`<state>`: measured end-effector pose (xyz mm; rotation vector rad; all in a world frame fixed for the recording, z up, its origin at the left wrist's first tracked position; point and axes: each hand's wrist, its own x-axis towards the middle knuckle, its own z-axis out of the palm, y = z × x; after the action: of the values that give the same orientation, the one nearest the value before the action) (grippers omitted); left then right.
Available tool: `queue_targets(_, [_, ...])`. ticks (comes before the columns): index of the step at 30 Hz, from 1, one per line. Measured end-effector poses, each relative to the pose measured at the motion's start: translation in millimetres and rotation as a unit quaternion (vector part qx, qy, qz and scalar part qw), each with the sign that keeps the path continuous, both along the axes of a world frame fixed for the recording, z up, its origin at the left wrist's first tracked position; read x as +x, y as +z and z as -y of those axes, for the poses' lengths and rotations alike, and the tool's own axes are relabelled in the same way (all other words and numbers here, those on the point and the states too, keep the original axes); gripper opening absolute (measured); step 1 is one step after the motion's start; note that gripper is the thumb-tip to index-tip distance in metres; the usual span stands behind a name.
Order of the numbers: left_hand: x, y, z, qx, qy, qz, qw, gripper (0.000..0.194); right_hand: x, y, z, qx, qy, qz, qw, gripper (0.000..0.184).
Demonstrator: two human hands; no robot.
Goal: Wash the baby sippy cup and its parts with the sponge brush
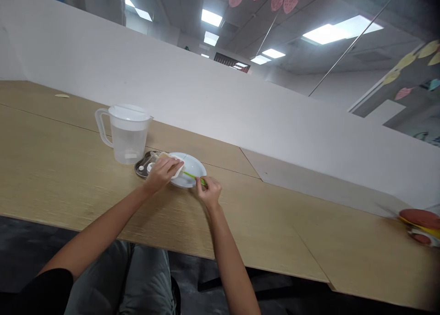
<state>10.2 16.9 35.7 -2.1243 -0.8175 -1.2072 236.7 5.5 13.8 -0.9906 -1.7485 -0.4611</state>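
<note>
Mid-frame, hands apart, left hand (161, 174) clamped on a folded cream sheet (176, 164) above a round white plate (194, 165), right hand (209, 192) pinching a thin green stick (191, 175).

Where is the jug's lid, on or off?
On: the lid sits on top of the clear jug, covering its mouth.

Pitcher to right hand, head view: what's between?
Between the plastic pitcher and the right hand, the head view shows a dark metal tray, a white plate and a green stick, with the left hand gripping a pale folded sheet.
</note>
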Motion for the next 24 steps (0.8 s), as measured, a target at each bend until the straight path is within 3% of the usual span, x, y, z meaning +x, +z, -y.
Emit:
queue_targets(7, [-10.7, 3.7, -8.8, -0.002, 0.055, 0.047, 0.997, 0.032, 19.1, 1.7, -5.7, 0.037, -0.048, -0.013, 0.998, 0.036])
queue_targets(13, [-19.9, 2.3, -14.8, -0.006, 0.11, 0.076, 0.991, 0.031, 43.9, -1.8, -12.8, -0.051, -0.138, -0.086, 0.985, 0.039])
queue_targets(16, [-28.8, -0.5, -21.3, -0.021, 0.124, 0.085, 0.988, 0.032, 52.7, -0.2, -17.1, -0.124, -0.252, -0.166, 0.945, 0.04])
queue_targets(19, [-34.2, -2.4, -26.1, -0.046, 0.085, 0.059, 0.994, 0.034, 52.9, 3.0, -20.5, -0.205, -0.342, -0.209, 0.893, 0.041])
queue_targets(24, [-29.6, 5.1, -19.5, -0.032, 0.081, 0.074, 0.993, 0.03, 45.0, 3.9, -22.4, -0.338, -0.339, -0.145, 0.866, 0.039])
